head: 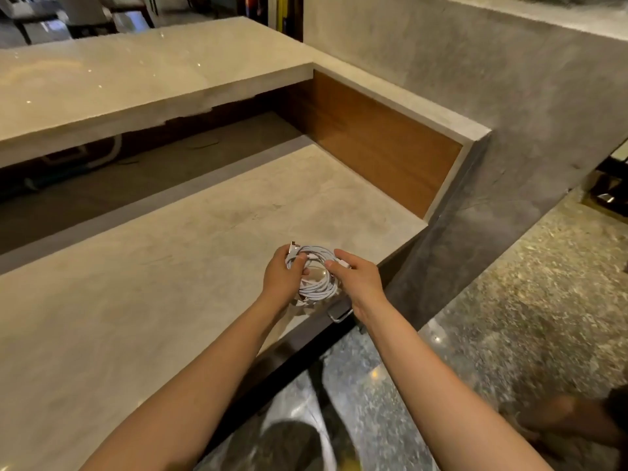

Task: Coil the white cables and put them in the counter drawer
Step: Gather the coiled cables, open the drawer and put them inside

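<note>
A bundle of white cables (pixel 317 283) is wound into a round coil and held just above the near edge of the stone counter (pixel 170 283). My left hand (pixel 281 277) grips the coil's left side, with a connector end sticking up by its fingers. My right hand (pixel 358 277) holds the coil's right side, thumb and fingers pinching a plug end. Below the hands, a metal drawer handle (pixel 338 316) shows on the dark counter front (pixel 306 348); the drawer looks closed.
A raised stone ledge (pixel 136 73) runs across the back, with a dark gap beneath it. A wooden panel (pixel 380 144) and a grey stone wall (pixel 492 96) close off the right end. Speckled floor (pixel 509 300) lies to the right and below.
</note>
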The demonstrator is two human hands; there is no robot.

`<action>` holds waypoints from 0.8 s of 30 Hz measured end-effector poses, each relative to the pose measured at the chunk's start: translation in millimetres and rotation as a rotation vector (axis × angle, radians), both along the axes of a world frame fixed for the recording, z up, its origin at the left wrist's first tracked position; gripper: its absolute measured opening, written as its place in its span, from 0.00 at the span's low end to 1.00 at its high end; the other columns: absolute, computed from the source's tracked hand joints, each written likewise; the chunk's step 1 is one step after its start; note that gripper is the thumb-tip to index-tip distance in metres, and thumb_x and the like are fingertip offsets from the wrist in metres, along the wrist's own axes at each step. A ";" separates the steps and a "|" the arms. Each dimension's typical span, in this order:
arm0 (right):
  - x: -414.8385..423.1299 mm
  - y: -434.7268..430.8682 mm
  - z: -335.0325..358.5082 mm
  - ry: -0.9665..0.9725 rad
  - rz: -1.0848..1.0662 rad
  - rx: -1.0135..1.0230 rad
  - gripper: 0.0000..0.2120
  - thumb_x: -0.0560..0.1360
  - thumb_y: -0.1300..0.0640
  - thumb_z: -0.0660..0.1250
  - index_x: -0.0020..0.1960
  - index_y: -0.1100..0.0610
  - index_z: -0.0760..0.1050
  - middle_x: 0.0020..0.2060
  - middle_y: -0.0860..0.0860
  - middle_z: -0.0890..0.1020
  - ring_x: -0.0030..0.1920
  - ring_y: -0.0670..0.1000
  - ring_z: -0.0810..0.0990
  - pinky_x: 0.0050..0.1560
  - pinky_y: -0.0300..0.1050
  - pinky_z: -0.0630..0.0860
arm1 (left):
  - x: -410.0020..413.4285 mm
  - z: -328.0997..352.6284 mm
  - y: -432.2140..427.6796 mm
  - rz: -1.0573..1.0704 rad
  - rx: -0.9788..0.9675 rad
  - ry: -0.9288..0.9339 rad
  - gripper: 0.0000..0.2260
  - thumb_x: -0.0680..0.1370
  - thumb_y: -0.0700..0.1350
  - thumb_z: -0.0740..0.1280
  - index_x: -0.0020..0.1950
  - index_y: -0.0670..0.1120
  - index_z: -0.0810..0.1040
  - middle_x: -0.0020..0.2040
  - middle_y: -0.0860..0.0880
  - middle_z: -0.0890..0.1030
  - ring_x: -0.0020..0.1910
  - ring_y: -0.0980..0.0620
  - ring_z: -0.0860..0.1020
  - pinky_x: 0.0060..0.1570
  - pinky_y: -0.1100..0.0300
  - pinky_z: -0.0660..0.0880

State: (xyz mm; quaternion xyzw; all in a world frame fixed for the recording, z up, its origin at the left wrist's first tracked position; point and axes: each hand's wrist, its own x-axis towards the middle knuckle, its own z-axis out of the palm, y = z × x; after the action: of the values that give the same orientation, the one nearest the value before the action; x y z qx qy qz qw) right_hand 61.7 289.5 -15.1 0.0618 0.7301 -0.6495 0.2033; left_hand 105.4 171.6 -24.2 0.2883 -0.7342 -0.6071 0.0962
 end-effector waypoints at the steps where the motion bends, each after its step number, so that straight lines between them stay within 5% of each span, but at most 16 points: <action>1: 2.8 -3.2 -4.2 -0.007 0.021 0.012 0.21 0.72 0.62 0.71 0.65 0.61 0.74 0.64 0.56 0.76 0.63 0.54 0.75 0.62 0.48 0.73 | 5.3 -5.0 -2.6 0.024 -0.018 -0.019 0.14 0.79 0.42 0.62 0.64 0.41 0.72 0.57 0.43 0.79 0.49 0.48 0.79 0.50 0.55 0.75; 5: 2.3 -5.8 -23.6 -0.042 0.128 0.020 0.20 0.74 0.60 0.69 0.65 0.62 0.73 0.61 0.55 0.78 0.60 0.53 0.77 0.61 0.46 0.74 | 18.3 -25.2 -4.4 0.121 0.069 -0.051 0.10 0.79 0.42 0.62 0.60 0.42 0.73 0.52 0.43 0.79 0.41 0.52 0.79 0.38 0.64 0.76; 8: -3.1 15.7 -51.2 -0.016 -0.050 -0.033 0.15 0.77 0.60 0.65 0.62 0.63 0.75 0.52 0.57 0.81 0.48 0.53 0.81 0.56 0.50 0.78 | 17.1 -38.6 -6.3 0.207 0.107 -0.044 0.11 0.79 0.42 0.62 0.61 0.40 0.73 0.50 0.43 0.79 0.39 0.52 0.77 0.30 0.72 0.73; 13: -4.5 60.2 -126.5 -0.259 -0.429 -0.043 0.08 0.78 0.65 0.60 0.53 0.65 0.76 0.34 0.53 0.76 0.33 0.47 0.75 0.32 0.32 0.76 | 13.5 -48.8 1.1 0.257 0.072 0.006 0.07 0.79 0.42 0.63 0.56 0.44 0.74 0.46 0.44 0.81 0.38 0.51 0.78 0.40 0.60 0.77; 15: -6.6 55.1 -154.7 -0.439 -0.348 -0.076 0.07 0.78 0.64 0.61 0.51 0.66 0.75 0.36 0.56 0.77 0.32 0.48 0.79 0.31 0.32 0.77 | 13.6 -54.3 4.2 0.287 0.026 -0.002 0.08 0.78 0.44 0.63 0.56 0.46 0.74 0.49 0.43 0.81 0.44 0.46 0.79 0.48 0.52 0.76; 18: -17.0 38.6 -179.4 -0.595 -0.238 -0.196 0.15 0.80 0.62 0.58 0.63 0.68 0.70 0.46 0.62 0.79 0.45 0.57 0.82 0.58 0.46 0.77 | 13.9 -58.4 5.8 0.310 -0.026 -0.013 0.09 0.79 0.44 0.62 0.57 0.43 0.74 0.49 0.44 0.79 0.47 0.45 0.78 0.47 0.57 0.75; 20: -23.1 33.8 -186.1 -0.604 -0.252 -0.286 0.16 0.79 0.64 0.58 0.66 0.68 0.69 0.46 0.62 0.80 0.36 0.53 0.82 0.49 0.44 0.80 | 13.8 -61.1 6.1 0.321 -0.064 -0.016 0.10 0.79 0.44 0.62 0.59 0.42 0.74 0.49 0.44 0.80 0.48 0.45 0.79 0.47 0.57 0.75; 22: -24.8 36.7 -189.4 -0.597 -0.266 -0.395 0.17 0.79 0.65 0.58 0.67 0.67 0.68 0.53 0.62 0.80 0.41 0.51 0.81 0.39 0.42 0.82 | 13.9 -62.9 7.4 0.330 -0.097 -0.011 0.11 0.79 0.45 0.62 0.59 0.43 0.74 0.51 0.42 0.81 0.50 0.42 0.79 0.52 0.50 0.76; 24: -23.7 43.0 -194.4 -0.603 -0.253 -0.480 0.17 0.78 0.66 0.59 0.67 0.67 0.67 0.52 0.61 0.80 0.46 0.53 0.81 0.41 0.43 0.81 | 14.0 -64.9 10.1 0.335 -0.122 -0.017 0.11 0.78 0.45 0.62 0.59 0.42 0.74 0.53 0.41 0.80 0.51 0.42 0.79 0.54 0.47 0.76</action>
State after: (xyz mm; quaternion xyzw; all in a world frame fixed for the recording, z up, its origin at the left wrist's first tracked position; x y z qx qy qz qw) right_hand 38.0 332.5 -209.5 0.2897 0.4519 -0.7741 0.3356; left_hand 119.4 181.7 -89.1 0.4055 -0.7122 -0.5343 0.2070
